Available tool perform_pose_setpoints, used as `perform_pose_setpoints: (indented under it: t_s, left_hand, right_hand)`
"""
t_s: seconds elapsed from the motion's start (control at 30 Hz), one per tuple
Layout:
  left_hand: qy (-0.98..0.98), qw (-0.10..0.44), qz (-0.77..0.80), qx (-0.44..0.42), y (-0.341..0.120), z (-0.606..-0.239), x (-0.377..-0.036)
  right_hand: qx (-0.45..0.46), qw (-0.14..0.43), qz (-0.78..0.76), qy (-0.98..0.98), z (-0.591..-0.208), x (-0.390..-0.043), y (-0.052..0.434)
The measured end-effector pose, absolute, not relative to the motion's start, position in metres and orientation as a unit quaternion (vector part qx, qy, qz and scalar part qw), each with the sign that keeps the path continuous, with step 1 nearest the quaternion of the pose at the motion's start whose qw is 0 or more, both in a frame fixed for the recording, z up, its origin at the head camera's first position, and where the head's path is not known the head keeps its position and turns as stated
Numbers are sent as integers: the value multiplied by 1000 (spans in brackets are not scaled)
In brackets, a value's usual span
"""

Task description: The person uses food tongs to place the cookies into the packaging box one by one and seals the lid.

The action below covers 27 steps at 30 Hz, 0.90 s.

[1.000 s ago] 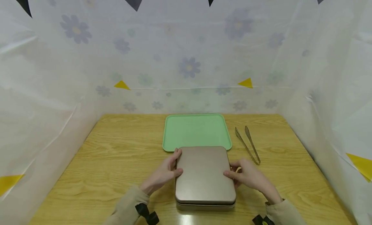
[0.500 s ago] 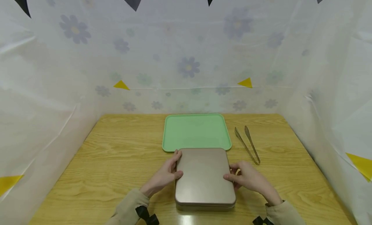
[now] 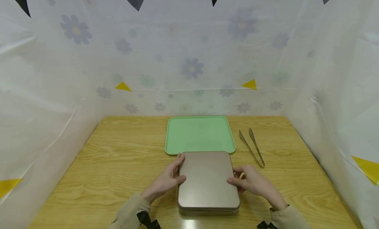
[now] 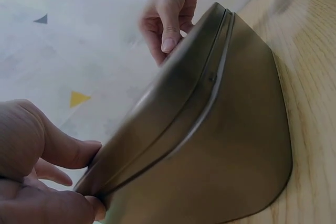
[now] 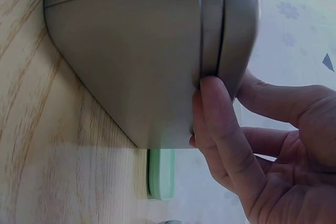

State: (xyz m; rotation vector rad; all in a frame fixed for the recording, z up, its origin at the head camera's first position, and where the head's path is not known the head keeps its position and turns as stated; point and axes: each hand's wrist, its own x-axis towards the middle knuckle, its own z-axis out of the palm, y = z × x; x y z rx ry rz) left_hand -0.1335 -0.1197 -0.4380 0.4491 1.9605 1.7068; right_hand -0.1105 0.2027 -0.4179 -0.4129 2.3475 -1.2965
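A metallic rectangular tin point(image 4: 226, 145) stands on the wooden table in front of me, its smooth lid point(image 3: 208, 179) lying over the top. My left hand point(image 3: 165, 181) grips the lid's left edge, thumb on the upper face and fingers along the side. On the opposite edge, my right hand point(image 3: 251, 179) pinches the lid, and in the right wrist view its fingertips point(image 5: 215, 90) press at the rim near the seam. A thin seam runs between lid and body in both wrist views. The tin's inside is hidden.
Behind the tin lies a light green tray point(image 3: 201, 133), its near edge partly covered by the tin. Metal tongs point(image 3: 256, 146) rest spread to the right of the tray. White flowered sheeting point(image 3: 189, 51) encloses the table point(image 3: 118, 146) at the back and sides.
The lid's far edge has come down slightly, and the dark gap at the near side has narrowed to a thin line. Both hands stay at the lid's edges.
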Motion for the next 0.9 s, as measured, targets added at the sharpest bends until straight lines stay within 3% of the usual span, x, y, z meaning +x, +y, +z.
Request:
perform_pose_setpoints:
  t_s: [0.43,0.9]
  left_hand:
    - [713,246,632,175,-121,-441,-133]
    - [740,236,607,168,-122,-442,-132]
  right_hand:
    - [-189,211,-452,846,-418,-111,205]
    - [-223,255,-460,821,-421,-107,218]
